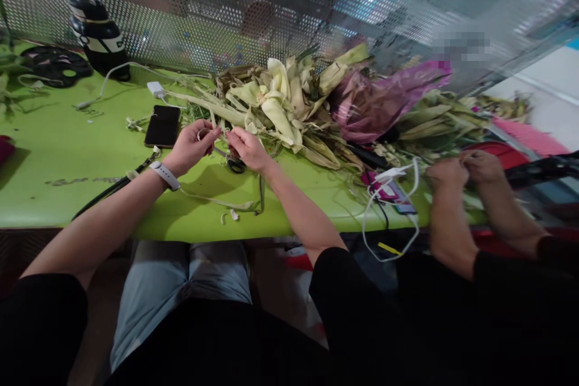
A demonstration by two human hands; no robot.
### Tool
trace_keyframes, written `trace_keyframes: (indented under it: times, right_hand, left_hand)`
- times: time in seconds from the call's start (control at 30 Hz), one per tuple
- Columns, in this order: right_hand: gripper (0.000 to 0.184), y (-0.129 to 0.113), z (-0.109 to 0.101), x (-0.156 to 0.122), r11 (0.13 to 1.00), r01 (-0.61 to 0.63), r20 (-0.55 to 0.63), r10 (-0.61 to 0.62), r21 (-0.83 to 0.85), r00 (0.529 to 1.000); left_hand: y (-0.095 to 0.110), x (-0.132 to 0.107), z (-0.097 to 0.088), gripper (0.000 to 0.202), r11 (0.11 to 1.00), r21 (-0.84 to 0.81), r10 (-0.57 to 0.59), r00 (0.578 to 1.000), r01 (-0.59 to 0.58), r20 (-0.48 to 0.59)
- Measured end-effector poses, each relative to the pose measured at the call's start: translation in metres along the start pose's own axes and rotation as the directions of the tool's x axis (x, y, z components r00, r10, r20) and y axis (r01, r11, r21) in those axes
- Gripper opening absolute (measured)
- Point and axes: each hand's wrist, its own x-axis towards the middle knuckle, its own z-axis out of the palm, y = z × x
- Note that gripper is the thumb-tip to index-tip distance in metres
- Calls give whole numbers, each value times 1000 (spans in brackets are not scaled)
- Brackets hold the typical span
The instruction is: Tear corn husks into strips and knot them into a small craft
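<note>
Both hands are held close together over the green table, fingertips almost touching. My left hand, with a white band on the wrist, is closed in a pinch on a thin pale strip of corn husk. My right hand pinches too, at the strip's other end; the fingers partly hide it. Just below the right fingertips lie scissors with dark handles. Behind the hands is a heap of dried corn husks. A black phone lies beside my left hand.
A pink plastic bag lies against the husks. At right, a co-worker's hands are near a white cable and another phone. A dark bottle stands back left, before a perforated metal screen. Husk scraps lie near the edge.
</note>
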Motion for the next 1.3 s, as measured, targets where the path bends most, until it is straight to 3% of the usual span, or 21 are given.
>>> trace_keyframes:
  times: [0.17, 0.37, 0.47, 0.67, 0.8, 0.87, 0.97, 1.03, 1.13, 1.3]
  right_hand:
    - [42, 2, -3, 2, 994, 107, -129, -105, 12, 986]
    - [26, -1, 11, -1, 956, 200, -216, -153, 214, 964]
    - [23, -7, 16, -3, 962, 153, -230, -101, 225, 968]
    - [22, -6, 18, -3, 971, 47, -326, 33, 233, 945]
    - [23, 2, 9, 2, 972, -27, -235, 84, 234, 968]
    - [29, 3, 1, 3, 969, -6, -158, 46, 246, 986]
    - [44, 0, -9, 2, 982, 135, -79, -125, 131, 989]
    - [32, -2, -11, 0, 976, 219, -43, -219, -11, 975]
    - [12, -1, -8, 0, 947, 298, -93, -309, -118, 946]
    - [9, 3, 3, 0, 939, 330, -173, -342, -95, 924]
  left_hand:
    - [0, -4, 3, 29, 995, 99, -23, 991, 10, 135]
    - [-4, -3, 6, 28, 981, -161, -95, 989, 112, 112]
    - [-7, -1, 5, 28, 968, -202, -127, 985, 149, 117]
    - [-9, 0, 2, 29, 989, -126, -59, 986, 80, 158]
    - [-6, -2, 1, 33, 999, -26, -28, 983, 33, 179]
    - [-4, -3, 1, 33, 998, 54, -32, 975, 20, 220]
    - [-2, -5, 4, 35, 989, 145, -25, 962, -15, 273]
    - [0, -5, 6, 34, 986, 164, -14, 952, -39, 306]
    - [2, -6, 7, 32, 984, 170, -17, 941, -43, 337]
    - [6, -5, 1, 37, 983, 184, -86, 914, 13, 397]
